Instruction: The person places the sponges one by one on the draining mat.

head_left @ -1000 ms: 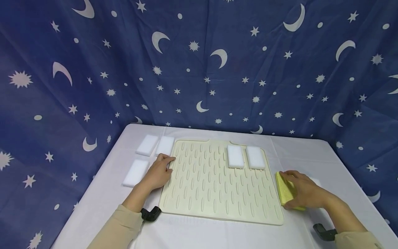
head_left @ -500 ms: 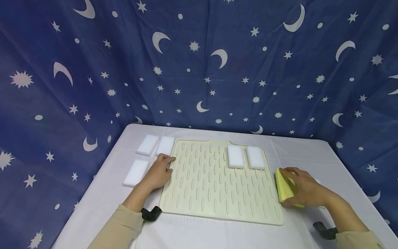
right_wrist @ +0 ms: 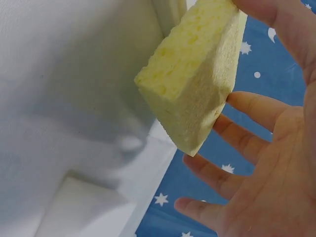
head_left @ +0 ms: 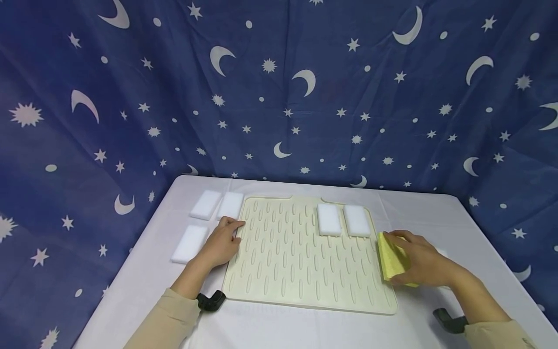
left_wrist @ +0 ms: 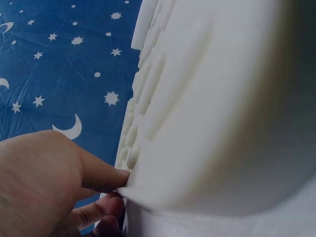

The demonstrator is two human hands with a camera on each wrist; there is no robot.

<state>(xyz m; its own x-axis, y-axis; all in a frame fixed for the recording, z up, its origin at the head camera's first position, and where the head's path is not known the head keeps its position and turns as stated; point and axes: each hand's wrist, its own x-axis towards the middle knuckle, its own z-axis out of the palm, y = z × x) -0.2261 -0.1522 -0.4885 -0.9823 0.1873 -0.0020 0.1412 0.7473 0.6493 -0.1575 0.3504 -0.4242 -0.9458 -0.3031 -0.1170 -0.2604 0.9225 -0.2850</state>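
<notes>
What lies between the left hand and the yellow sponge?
In the head view, only the ridged cream mat stretches between the left hand and the yellow sponge; that strip is bare.

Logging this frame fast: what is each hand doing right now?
Left hand: open, fingers resting on the cream ribbed rubber mat edge.
Right hand: holding the yellow rectangular sponge.

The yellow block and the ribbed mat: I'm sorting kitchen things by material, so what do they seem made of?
The yellow block in the right hand looks like porous cellulose or foam sponge: matte, pitted with small holes. The ribbed mat looks like soft silicone or rubber, cream and matte, with moulded raised ridges; which of the two is unclear.
</notes>
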